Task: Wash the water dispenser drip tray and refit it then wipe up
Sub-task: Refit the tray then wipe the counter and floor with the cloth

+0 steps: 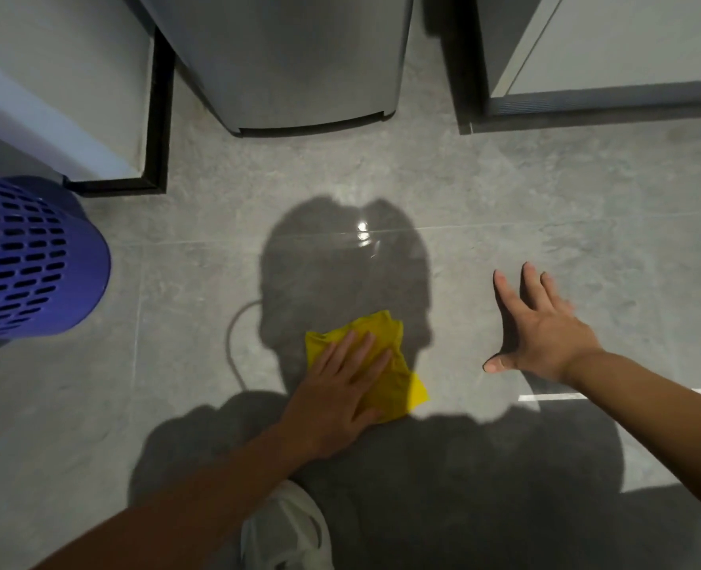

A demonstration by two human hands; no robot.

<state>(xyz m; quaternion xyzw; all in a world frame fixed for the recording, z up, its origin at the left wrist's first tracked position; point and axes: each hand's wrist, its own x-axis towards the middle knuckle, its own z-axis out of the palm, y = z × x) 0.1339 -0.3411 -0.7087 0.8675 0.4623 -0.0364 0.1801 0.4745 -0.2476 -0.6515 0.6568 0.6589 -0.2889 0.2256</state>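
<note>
A crumpled yellow cloth [398, 376] lies on the grey tiled floor [546, 191]. My left hand [336, 392] presses flat on it, fingers spread, covering its near left part. My right hand [546, 327] rests open on the bare floor to the right, palm down, fingers apart, holding nothing. The grey base of the water dispenser [299, 63] stands at the top centre. A wet shiny patch [365, 236] glints on the floor between the cloth and the dispenser. The drip tray is out of view.
A blue perforated plastic basket [28, 257] stands at the left edge. A cabinet with a black plinth [157, 117] is at the upper left, another pale cabinet [608, 51] at the upper right. My shoe [287, 528] shows at the bottom centre.
</note>
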